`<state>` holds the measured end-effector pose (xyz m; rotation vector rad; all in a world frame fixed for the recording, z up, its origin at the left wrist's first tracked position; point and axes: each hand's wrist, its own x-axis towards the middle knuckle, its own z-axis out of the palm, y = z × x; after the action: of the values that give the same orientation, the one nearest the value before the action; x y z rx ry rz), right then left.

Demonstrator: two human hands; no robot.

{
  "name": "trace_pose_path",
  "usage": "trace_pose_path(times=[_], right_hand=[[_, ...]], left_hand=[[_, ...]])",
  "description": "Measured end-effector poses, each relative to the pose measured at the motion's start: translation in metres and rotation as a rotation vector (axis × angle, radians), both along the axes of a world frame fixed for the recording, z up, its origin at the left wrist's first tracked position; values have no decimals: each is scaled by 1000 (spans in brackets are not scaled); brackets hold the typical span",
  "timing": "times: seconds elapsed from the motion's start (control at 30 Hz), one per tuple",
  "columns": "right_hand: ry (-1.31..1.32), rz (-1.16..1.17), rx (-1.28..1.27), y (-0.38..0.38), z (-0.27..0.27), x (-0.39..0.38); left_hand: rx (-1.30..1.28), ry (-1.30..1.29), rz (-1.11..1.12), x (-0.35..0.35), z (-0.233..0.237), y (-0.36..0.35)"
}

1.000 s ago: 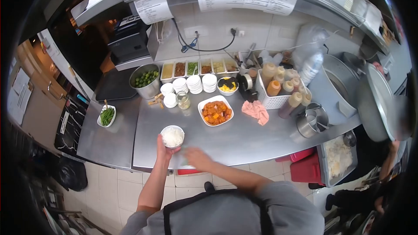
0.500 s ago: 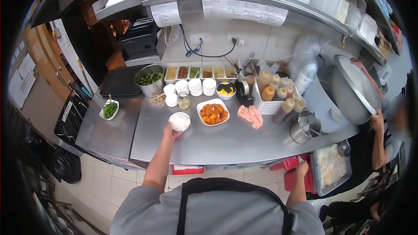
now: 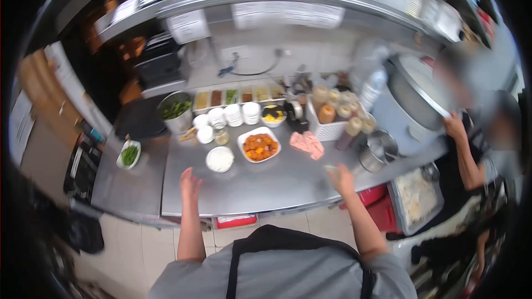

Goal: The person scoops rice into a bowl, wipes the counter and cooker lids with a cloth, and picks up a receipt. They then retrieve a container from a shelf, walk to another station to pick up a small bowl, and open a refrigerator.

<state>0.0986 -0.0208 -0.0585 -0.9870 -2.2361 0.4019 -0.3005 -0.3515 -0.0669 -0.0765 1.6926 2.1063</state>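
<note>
My left hand (image 3: 190, 185) is open and holds nothing, its fingers spread above the steel counter (image 3: 260, 188). Just beyond it stands a white bowl of rice (image 3: 220, 159), apart from the fingers. My right hand (image 3: 341, 180) is closed over the counter's front right, with a small pale green thing (image 3: 330, 168) at its fingertips, too blurred to name. Between the hands and farther back lies a square white dish (image 3: 240, 140) of orange-red food chunks (image 3: 260, 147). A crumpled pink cloth (image 3: 307, 144) lies beyond my right hand.
Behind stand stacked white cups (image 3: 233, 114), a glass jar (image 3: 221, 134) and a basket of squeeze bottles (image 3: 328, 128). A steel pot (image 3: 378, 152) sits right. A person at right grips a large metal basin (image 3: 424, 80). A tub of rice (image 3: 415, 196) is below the counter's right end.
My left hand has let go of the rice bowl and drawn back left. My right hand has risen from beside the rice tub to above the counter. The view has shifted.
</note>
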Motion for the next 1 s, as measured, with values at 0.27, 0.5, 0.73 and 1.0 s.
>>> trace_pose_path(times=[0.27, 0.5, 0.73, 1.0], right_hand=[[-272, 22, 190, 16, 64, 14], [-60, -182, 359, 142, 159, 118], [-159, -252, 471, 235, 172, 203], [-191, -150, 465, 319, 199, 248]], left_hand=[[-28, 194, -133, 34, 25, 41], [-56, 200, -130, 81, 18, 55], [-43, 263, -161, 172, 52, 142], [-61, 312, -209, 229, 66, 224]])
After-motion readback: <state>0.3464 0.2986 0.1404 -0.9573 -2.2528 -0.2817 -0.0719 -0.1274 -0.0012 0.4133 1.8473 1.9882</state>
